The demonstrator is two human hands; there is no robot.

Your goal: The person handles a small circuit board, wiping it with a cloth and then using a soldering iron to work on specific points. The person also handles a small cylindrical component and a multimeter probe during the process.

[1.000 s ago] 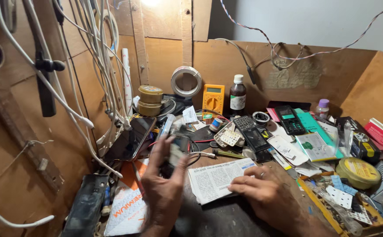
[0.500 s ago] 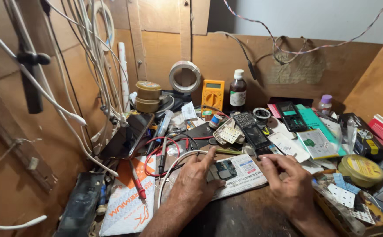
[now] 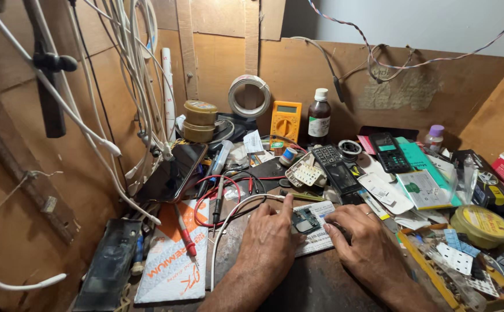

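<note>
My left hand and my right hand rest side by side on the cluttered wooden bench. Between their fingertips lies a small green circuit board on a printed sheet of paper. Both hands pinch the board's edges; the left index finger points up along its left side. A white cable curves past the left hand. A dark keypad phone lies just beyond the board.
Red and black probe leads and a red-handled tool lie at left beside an orange-white booklet. A yellow multimeter, brown bottle, wire coil and tape rolls stand at the back. A yellow tin and parts tray sit at right.
My left hand came down from a raised, spread pose and moved right onto the paper. Both hands closed in on the small circuit board, which now sits between them.
</note>
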